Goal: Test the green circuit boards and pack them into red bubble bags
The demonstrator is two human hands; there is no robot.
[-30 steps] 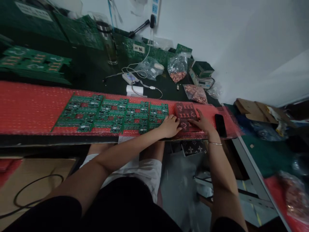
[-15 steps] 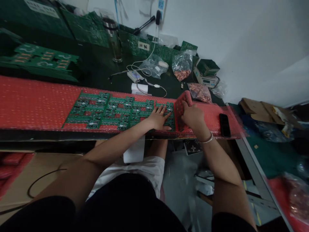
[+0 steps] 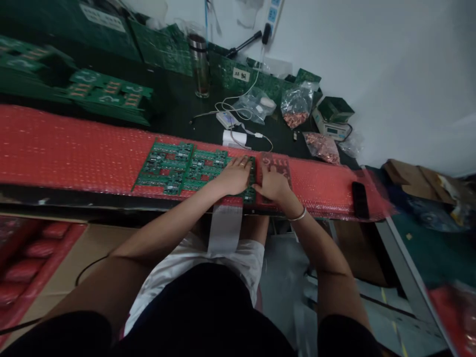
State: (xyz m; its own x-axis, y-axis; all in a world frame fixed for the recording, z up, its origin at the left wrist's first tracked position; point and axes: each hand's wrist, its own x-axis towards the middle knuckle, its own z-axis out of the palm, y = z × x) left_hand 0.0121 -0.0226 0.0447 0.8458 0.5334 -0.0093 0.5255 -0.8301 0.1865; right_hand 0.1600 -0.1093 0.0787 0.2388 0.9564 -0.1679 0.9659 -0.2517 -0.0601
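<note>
Green circuit boards [image 3: 165,166] lie in a row on a long sheet of red bubble wrap [image 3: 74,148]. My left hand [image 3: 234,177] rests palm down on the boards at the row's right end, fingers stretched, hiding much of what is beneath. Right beside it, a board covered by red bubble wrap [image 3: 277,162] lies flat. My right hand [image 3: 274,184] presses on this wrapped part, its index finger extended and thumb spread towards the left hand. Neither hand is closed around anything.
A phone [image 3: 359,200] lies on the wrap's right end. Behind are stacked boards [image 3: 107,94], a glass bottle [image 3: 200,64], a small white device [image 3: 227,119] with cables, bags of copper-coloured parts [image 3: 322,146] and a scale [image 3: 330,128]. Red wrapped packs [image 3: 28,270] sit lower left.
The wrapped board under my right hand was tilted up and now lies flat further left. My left hand has shifted left along the row. The view has turned somewhat.
</note>
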